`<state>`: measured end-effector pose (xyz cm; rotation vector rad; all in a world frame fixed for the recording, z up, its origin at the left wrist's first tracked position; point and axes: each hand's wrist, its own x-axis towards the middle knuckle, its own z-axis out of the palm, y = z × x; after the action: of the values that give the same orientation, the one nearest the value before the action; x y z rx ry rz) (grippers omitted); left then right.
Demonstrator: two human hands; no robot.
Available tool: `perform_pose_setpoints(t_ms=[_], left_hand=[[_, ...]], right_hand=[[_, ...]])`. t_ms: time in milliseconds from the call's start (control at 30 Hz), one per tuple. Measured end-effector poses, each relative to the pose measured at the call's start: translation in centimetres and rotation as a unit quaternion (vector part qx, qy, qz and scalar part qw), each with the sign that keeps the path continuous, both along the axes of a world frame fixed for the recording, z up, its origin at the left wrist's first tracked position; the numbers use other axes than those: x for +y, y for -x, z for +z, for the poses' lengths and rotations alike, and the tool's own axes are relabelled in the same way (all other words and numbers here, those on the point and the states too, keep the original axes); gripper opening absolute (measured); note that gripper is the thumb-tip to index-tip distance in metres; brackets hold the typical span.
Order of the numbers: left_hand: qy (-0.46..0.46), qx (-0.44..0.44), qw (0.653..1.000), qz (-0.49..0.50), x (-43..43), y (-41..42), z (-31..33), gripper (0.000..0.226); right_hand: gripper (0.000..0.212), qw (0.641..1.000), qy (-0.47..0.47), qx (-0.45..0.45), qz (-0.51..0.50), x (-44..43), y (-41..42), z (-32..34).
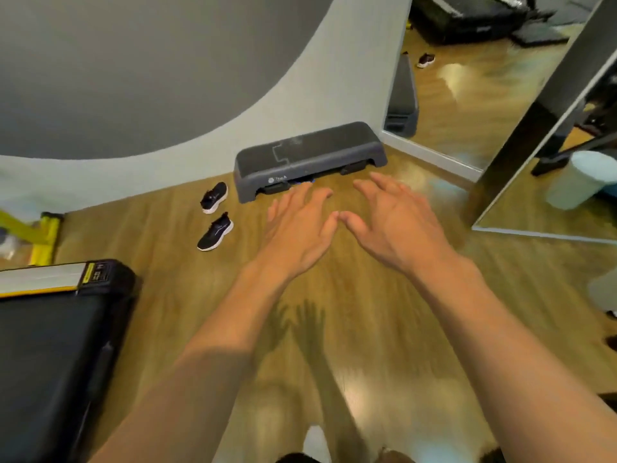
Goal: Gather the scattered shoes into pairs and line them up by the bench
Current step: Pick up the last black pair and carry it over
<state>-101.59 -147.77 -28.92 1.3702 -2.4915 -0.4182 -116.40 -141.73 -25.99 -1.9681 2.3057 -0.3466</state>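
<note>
Two black sneakers with white soles lie on the wooden floor left of the bench: one [214,197] close to the wall, the other [215,231] a little nearer to me. The bench [309,157] is a low dark grey step platform against the wall. My left hand [302,225] and my right hand [392,217] are stretched out side by side in front of the bench, palms down, fingers spread, holding nothing. Their thumbs almost touch. A dark shoe [426,60] shows in the mirror at the upper right.
A black treadmill [50,345] fills the lower left, with yellow equipment [43,237] behind it. A large mirror [474,95] stands to the right of the bench, and a second leaning mirror panel [547,168] reflects a white bin. Open wooden floor lies between me and the bench.
</note>
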Motion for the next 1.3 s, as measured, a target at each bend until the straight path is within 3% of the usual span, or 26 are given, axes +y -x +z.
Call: perform_pose_setpoints(t_ms=[300,500,567,700,900,1033,1300], left_hand=[[-0.045,0.011,0.988,0.147,-12.2,-8.7,-3.0,0.044],[-0.057,0.008,0.952,0.301,-20.9,-11.9,-4.1,0.045],[-0.033,-0.035,0.951,0.304,-23.7,-13.2,-4.3,0.048],[-0.081,-0.009,0.937,0.339,-29.6,-16.8,-5.2,0.051],[-0.15,0.032,0.903,0.402,-39.0,-23.2,-9.1,0.049],[-0.194,0.043,0.899,0.39,-46.3,-26.5,-12.3,0.049],[-0.308,0.057,0.87,0.381,-58.9,-31.9,-20.6,0.051]], right_hand=[[0.062,0.99,-0.029,-0.018,0.134,-16.4,-8.0,-3.2],[0.062,0.971,-0.083,-0.023,0.223,-28.2,-11.6,-4.7],[0.06,0.964,-0.084,-0.03,0.249,-32.1,-12.9,-4.7],[0.057,0.951,-0.077,-0.044,0.297,-39.3,-16.0,-5.6],[0.057,0.949,-0.146,-0.088,0.266,-50.0,-20.1,-10.0],[0.07,0.948,-0.193,-0.073,0.244,-56.2,-23.4,-13.1],[0.072,0.933,-0.26,-0.081,0.236,-67.7,-29.8,-20.5]])
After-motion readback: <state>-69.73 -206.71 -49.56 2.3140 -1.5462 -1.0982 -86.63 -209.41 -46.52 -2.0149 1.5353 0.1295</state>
